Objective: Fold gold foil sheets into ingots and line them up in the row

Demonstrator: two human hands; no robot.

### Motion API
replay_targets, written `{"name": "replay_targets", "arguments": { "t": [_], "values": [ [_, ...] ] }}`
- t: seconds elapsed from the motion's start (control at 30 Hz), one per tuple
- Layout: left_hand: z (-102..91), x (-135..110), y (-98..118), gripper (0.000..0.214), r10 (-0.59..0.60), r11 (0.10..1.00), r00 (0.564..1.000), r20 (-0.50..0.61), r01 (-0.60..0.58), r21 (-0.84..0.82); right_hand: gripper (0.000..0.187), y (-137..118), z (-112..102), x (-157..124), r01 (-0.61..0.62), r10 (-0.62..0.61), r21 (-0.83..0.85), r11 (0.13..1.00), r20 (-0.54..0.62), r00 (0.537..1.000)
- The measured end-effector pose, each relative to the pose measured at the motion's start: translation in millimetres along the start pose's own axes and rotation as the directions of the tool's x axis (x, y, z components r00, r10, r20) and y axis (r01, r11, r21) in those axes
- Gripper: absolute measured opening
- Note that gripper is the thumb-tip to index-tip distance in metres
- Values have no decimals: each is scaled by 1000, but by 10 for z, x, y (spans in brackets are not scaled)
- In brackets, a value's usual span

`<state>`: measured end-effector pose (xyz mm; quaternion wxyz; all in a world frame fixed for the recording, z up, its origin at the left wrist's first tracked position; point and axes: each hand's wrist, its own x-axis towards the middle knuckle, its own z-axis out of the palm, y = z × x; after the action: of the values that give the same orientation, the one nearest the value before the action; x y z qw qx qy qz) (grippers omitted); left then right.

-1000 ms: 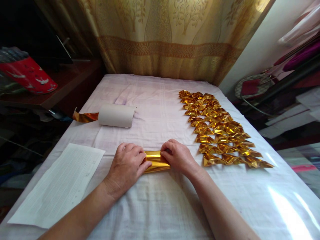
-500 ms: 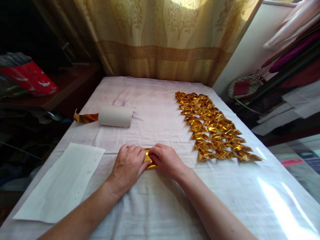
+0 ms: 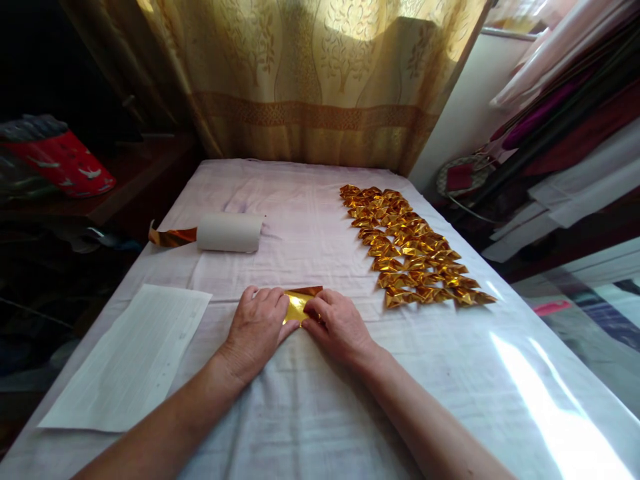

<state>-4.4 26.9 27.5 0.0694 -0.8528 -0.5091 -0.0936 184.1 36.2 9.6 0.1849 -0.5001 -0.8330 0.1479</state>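
A small piece of gold foil paper lies on the white cloth between my two hands, its back edge raised. My left hand presses on the foil's left part, fingers together and thumb along the near edge. On the other side, my right hand pinches the foil's right end between thumb and fingers. Part of the foil is hidden under both hands. Folded gold foil pieces stand in several rows to the right, apart from my hands.
A pale cardboard roll with a strip of coppery foil at its left end lies at the back left. A white paper sheet is near my left forearm. A red pen holder stands on the dark side table. A curtain hangs behind.
My right hand has shifted slightly, and more of the foil's bright face and its raised back edge now show. The view has turned a little to the right.
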Motion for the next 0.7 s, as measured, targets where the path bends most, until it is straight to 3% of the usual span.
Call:
{"name": "replay_targets", "arguments": {
  "t": [0.23,0.57,0.7],
  "values": [
    [-9,1,4,32,-14,1000,999,44,13,22,13,268,-48,-189,-40,44,56,998,-77,996],
    [-79,183,396,54,-211,969,967,142,189,158,9,257,-9,-205,-47,58,76,996,-148,987],
    [-55,110,356,45,-208,974,968,142,191,122,11,273,-6,-216,-45,56,77,996,-145,988]
  ]
}}
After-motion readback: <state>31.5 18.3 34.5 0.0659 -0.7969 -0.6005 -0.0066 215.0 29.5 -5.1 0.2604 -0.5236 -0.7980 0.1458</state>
